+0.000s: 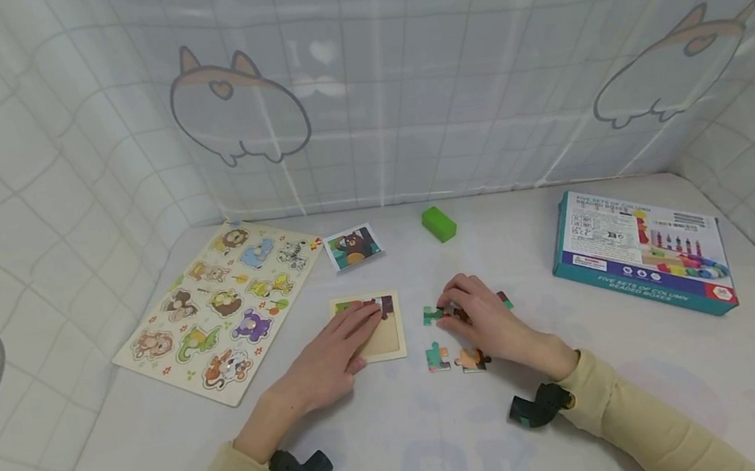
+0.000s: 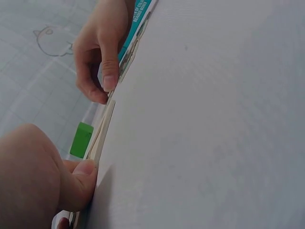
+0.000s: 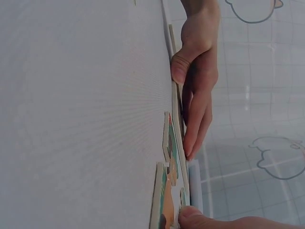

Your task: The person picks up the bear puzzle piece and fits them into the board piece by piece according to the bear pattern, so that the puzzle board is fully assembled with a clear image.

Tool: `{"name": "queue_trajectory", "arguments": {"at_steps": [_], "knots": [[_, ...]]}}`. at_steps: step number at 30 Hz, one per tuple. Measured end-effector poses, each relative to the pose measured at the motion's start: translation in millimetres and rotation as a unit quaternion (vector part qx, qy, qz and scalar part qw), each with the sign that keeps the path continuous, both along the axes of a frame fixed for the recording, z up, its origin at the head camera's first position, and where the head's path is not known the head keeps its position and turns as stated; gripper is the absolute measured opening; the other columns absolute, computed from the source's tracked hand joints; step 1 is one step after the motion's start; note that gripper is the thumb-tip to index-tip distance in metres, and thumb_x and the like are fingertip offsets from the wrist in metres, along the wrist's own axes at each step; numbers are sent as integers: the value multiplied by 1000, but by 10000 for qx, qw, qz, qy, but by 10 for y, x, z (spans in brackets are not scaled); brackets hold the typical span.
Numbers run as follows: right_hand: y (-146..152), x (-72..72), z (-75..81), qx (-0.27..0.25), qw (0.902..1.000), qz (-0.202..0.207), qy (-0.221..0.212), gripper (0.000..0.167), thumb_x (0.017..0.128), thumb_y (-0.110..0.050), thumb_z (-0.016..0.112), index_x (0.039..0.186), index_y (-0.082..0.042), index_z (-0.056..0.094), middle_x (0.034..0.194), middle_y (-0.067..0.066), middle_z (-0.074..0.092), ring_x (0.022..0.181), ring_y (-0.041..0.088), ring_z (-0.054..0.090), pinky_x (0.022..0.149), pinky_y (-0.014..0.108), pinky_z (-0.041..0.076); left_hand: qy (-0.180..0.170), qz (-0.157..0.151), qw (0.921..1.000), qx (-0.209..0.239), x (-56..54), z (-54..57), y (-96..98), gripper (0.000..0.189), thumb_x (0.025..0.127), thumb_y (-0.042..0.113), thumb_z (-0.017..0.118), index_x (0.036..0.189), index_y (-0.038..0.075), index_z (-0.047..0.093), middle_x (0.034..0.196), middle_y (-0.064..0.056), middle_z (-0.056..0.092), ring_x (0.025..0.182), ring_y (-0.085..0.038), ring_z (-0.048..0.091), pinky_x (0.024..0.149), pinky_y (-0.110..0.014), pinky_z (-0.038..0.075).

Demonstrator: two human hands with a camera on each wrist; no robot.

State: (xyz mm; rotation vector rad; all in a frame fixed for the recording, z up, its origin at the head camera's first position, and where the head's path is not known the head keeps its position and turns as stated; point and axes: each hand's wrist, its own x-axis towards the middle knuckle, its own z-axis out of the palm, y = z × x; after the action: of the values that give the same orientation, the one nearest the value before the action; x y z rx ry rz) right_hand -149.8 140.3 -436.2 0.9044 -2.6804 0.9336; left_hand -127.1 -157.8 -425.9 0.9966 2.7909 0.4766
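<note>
My left hand [image 1: 323, 362] lies over a small square wooden puzzle tray [image 1: 401, 337], its fingers extended across the bear pieces [image 1: 386, 304] fitted along the far side. Its thumb sits at the tray's near edge in the left wrist view. To the right of the tray, my right hand [image 1: 487, 322] pinches a green-and-brown jigsaw piece [image 1: 431, 315] at the table with thumb and fingertips. Another piece [image 1: 505, 299] shows beyond that hand, partly hidden. Nearer me lie a teal piece [image 1: 436, 358] and an orange piece [image 1: 471, 360].
A bear picture card [image 1: 353, 248] lies behind the tray, and a green block [image 1: 439, 224] is at the back. An animal puzzle board [image 1: 216, 322] occupies the left side. On the right is a teal beaded-toy box [image 1: 640, 251]. A patterned curtain [image 1: 386, 89] hangs behind the table.
</note>
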Motion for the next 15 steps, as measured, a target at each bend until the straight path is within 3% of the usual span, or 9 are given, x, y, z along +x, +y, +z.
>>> {"name": "queue_trajectory", "arguments": {"at_steps": [15], "knots": [[2,10,8,4,10000,-7,-9,16,91,-14,74,102,-4,69,106,5,59,91,17,46,75,28,45,70,120,9999,41,26,22,-22,65,100,17,55,159,12,28,166,-2,22,154,-27,16,125,-45,21]]}}
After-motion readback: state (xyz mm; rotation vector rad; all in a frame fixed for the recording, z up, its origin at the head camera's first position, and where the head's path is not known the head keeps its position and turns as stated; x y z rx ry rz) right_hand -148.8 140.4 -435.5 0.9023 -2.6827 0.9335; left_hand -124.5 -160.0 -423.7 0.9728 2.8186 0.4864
